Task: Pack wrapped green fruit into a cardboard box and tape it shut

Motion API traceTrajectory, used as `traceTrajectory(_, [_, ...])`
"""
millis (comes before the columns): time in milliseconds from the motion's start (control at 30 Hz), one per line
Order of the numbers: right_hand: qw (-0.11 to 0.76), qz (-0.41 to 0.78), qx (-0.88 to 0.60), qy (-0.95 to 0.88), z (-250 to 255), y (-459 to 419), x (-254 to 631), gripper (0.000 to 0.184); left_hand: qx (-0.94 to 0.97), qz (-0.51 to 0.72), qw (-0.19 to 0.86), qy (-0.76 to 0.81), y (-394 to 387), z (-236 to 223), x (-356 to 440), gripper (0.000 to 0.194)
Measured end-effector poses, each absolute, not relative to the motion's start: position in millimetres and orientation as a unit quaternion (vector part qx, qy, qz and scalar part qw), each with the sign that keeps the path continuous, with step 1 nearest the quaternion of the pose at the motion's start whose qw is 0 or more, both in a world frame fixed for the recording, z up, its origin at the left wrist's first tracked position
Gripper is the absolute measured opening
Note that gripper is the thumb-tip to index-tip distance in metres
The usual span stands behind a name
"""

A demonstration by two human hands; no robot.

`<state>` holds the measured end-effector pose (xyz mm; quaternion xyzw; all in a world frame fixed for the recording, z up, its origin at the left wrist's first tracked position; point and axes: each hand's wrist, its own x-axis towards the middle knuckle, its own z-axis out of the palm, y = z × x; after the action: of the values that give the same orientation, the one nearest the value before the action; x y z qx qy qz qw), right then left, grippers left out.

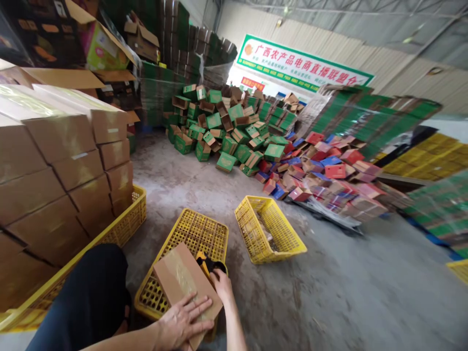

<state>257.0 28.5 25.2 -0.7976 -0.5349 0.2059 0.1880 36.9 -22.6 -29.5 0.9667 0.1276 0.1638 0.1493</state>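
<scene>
A brown cardboard box [183, 273] with clear tape along its top lies on an upturned yellow plastic crate [199, 225]. My left hand [186, 319] rests flat on the near end of the box, fingers spread over the tape. At the box's right side, my right hand [222, 285] has its fingers closed on a yellow and black tape dispenser [207, 262]. Part of the dispenser is hidden behind the hand and the box edge.
Stacked brown boxes [62, 161] stand in a long yellow crate [137, 214] on the left. A yellow basket [252, 234] sits on the floor to the right. Farther back lie heaps of green boxes [226, 161] and red and blue boxes [334, 170].
</scene>
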Motion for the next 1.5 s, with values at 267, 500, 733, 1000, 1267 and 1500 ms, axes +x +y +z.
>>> traceTrajectory(267, [0.396,0.176,-0.847,-0.307,-66,-90,205,0.105,0.957,0.185,0.135,0.176,-29,-30,49,0.099])
traceTrajectory(500, [0.382,0.176,-0.846,-0.328,-83,-96,172,0.107,0.954,0.181,0.162,0.178,-20,-22,43,0.110])
traceTrajectory(733, [0.349,0.174,-0.839,-0.380,-26,-87,190,0.103,0.867,0.233,0.138,0.418,-2,-42,-35,0.080])
traceTrajectory(1000, [0.352,0.088,-0.828,-0.427,-15,-96,165,0.093,0.851,0.242,0.119,0.450,-9,-61,-80,0.083])
traceTrajectory(1267, [0.283,0.132,-0.846,-0.432,0,-86,170,0.080,0.874,0.186,0.133,0.429,11,-54,-82,0.092])
traceTrajectory(1500, [0.327,0.093,-0.834,-0.434,-15,-82,169,0.098,0.886,0.160,0.121,0.419,35,-46,-79,0.088])
